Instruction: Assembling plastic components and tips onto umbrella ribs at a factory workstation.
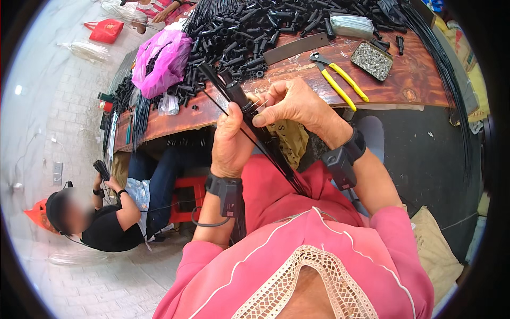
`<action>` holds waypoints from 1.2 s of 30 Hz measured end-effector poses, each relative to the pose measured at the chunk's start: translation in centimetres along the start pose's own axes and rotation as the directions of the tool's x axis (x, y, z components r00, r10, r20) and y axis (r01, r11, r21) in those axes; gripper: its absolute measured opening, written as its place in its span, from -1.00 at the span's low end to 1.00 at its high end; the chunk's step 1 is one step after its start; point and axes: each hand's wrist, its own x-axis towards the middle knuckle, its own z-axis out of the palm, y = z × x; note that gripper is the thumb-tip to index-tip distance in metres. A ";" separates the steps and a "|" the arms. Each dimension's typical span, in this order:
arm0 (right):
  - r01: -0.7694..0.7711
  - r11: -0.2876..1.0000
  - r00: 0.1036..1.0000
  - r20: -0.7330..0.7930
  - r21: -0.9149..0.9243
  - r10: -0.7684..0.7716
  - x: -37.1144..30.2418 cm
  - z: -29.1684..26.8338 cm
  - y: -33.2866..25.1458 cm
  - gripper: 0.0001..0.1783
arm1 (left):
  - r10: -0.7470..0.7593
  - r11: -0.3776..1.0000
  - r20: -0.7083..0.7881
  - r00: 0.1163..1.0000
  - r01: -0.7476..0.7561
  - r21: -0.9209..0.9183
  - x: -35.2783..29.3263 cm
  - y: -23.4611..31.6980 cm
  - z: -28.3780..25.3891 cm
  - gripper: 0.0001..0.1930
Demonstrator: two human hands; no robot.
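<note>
Over my lap, my left hand point(231, 142) is closed around a bundle of thin black cables point(273, 154) with a black tubular fitting point(237, 93) at its upper part. The cables slant down toward my thighs. My right hand point(305, 109) is beside the fitting, thumb and fingers pinched together on a thin pale strand point(257, 102). Its far end is too small to make out. Both hands are just off the near edge of the wooden table point(411, 80).
Black tubular fittings point(249, 26) are heaped across the table. Yellow-handled cutters point(340, 80), a flat metal strip point(296, 48), a tin point(383, 79) of small silvery pieces and a pink plastic bag point(178, 45) lie there. A co-worker point(114, 226) sits at left holding black cables point(102, 170).
</note>
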 end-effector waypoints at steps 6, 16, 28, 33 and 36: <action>0.125 0.980 0.991 -0.037 -0.156 -0.132 -0.4 -0.3 -1.1 -0.58 | -0.151 0.982 0.092 0.984 0.138 0.129 0.1 0.4 0.3 -0.44; 0.515 0.852 0.850 0.067 0.100 -0.522 0.7 -0.1 1.6 -0.77 | -0.054 0.968 0.273 0.961 0.117 -0.220 1.1 -2.7 -0.4 -0.38; 0.324 0.935 0.901 -0.348 0.143 -0.259 -2.2 3.8 0.7 -0.83 | 0.055 0.997 -0.201 0.978 -0.042 0.070 1.0 -2.5 0.5 -0.47; 0.182 0.948 0.958 -0.266 0.259 -0.111 -2.3 3.3 0.3 -0.86 | 0.034 0.999 -0.133 0.991 -0.028 0.044 0.6 -2.5 -0.3 -0.47; 0.171 0.922 0.975 -0.197 0.348 -0.107 -2.3 2.9 0.5 -0.87 | 0.029 1.000 -0.097 0.995 -0.030 -0.005 0.6 -2.4 0.5 -0.48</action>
